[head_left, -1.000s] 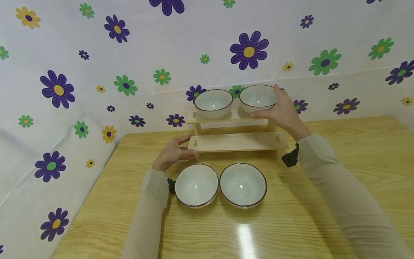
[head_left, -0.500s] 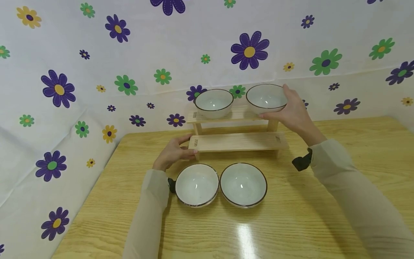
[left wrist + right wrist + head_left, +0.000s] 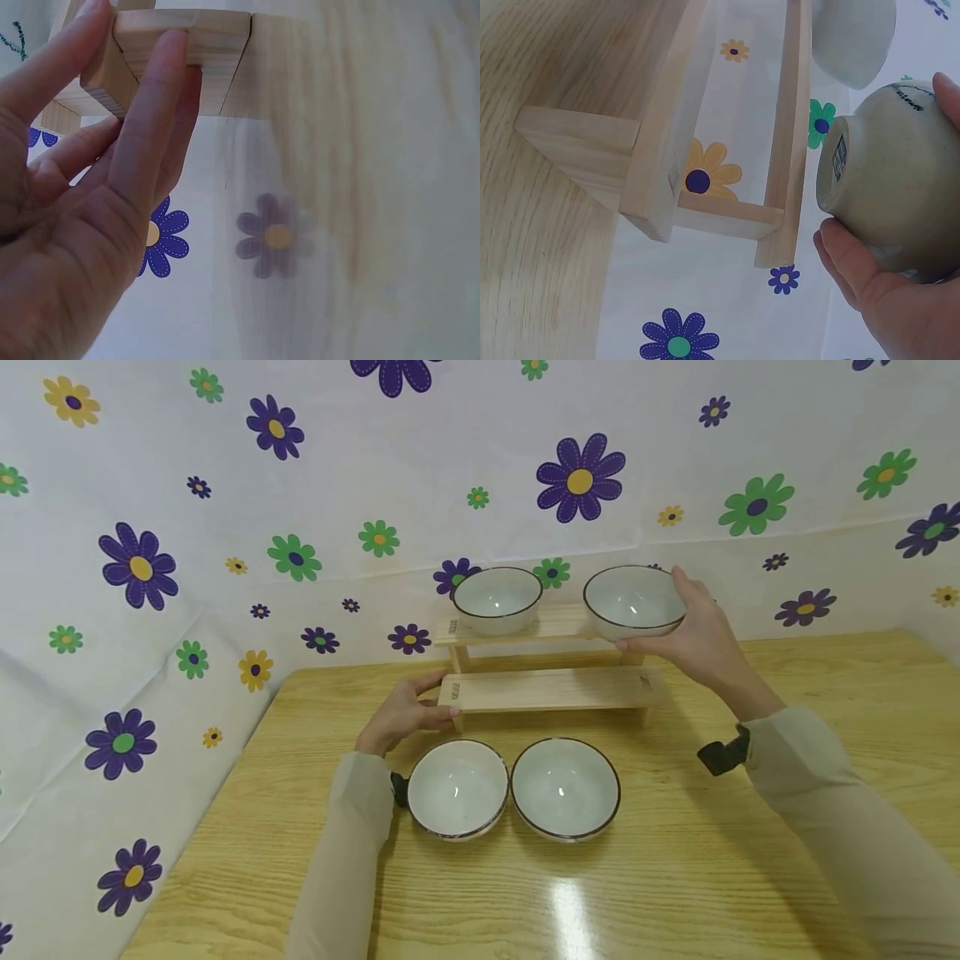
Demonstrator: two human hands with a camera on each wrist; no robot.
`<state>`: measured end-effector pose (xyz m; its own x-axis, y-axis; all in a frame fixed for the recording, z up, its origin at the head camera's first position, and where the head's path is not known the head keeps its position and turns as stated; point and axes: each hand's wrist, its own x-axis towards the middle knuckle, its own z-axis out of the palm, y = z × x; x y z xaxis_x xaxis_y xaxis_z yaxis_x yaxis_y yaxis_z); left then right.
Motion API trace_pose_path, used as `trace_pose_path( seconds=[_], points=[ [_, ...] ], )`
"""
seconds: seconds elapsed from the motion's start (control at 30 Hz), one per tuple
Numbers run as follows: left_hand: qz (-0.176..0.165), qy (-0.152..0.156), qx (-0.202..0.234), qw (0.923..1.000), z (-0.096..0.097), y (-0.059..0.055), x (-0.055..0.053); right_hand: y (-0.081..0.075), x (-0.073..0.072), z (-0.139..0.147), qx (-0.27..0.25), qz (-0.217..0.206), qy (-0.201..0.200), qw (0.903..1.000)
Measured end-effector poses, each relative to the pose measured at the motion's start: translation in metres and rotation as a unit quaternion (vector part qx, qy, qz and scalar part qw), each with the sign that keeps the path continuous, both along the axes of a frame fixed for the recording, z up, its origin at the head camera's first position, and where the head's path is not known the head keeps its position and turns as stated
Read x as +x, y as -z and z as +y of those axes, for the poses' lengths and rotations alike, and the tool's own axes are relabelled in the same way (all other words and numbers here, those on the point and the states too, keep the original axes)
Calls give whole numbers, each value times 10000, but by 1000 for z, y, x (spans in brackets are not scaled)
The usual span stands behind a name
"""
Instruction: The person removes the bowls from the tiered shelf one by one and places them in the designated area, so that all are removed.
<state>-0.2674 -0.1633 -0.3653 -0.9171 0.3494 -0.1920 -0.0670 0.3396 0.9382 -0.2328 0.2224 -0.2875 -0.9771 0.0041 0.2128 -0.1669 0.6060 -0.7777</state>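
My right hand (image 3: 708,643) holds a white bowl (image 3: 633,602) with a dark rim by its right side, thumb low and fingers near the rim. In the right wrist view the bowl's foot (image 3: 836,165) is apart from the rack's upper board (image 3: 791,135). At the left end of the two-tier wooden rack (image 3: 555,689), my left hand (image 3: 401,714) grips the lower board; the left wrist view has its fingers (image 3: 146,120) against the wood. A second bowl (image 3: 497,606) sits on the upper tier's left part.
Two more dark-rimmed bowls, a left one (image 3: 457,789) and a right one (image 3: 565,789), stand side by side on the wooden table (image 3: 480,902) in front of the rack. A white cloth (image 3: 337,468) printed with flowers hangs behind and at the left.
My right hand has carried its bowl rightward along the upper tier, away from the second bowl, and lately a little lower in view. My left hand stays on the rack.
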Motion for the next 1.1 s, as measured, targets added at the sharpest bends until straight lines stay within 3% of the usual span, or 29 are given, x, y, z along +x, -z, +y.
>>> trace_pose_path(
  seconds=[0.83, 1.1],
  points=[
    [6, 48, 27, 10000, 1, 1, 0, 9, 34, 10, 131, 447, -290, 9985],
    [-13, 43, 39, 10000, 0, 3, -2, 12, 40, 15, 266, 317, -368, 9985]
  ],
)
